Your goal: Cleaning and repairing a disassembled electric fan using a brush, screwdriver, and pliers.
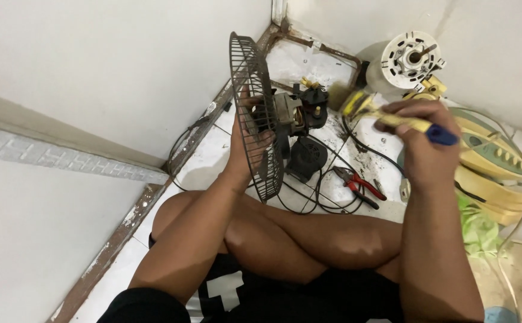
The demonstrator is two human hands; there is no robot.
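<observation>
My left hand grips the dark wire fan grille from behind and holds it upright. The fan's bare motor, with copper windings and a black casing, is fixed to the grille's far side. My right hand is closed around a screwdriver with a yellow and blue handle. Its blurred front end points left toward the motor and stops a little short of it.
I sit cross-legged on a dirty white tiled floor in a corner between white walls. Red-handled pliers and black cables lie on the tiles. A yellow-green fan base, a white round motor cover and a green cloth are on the right.
</observation>
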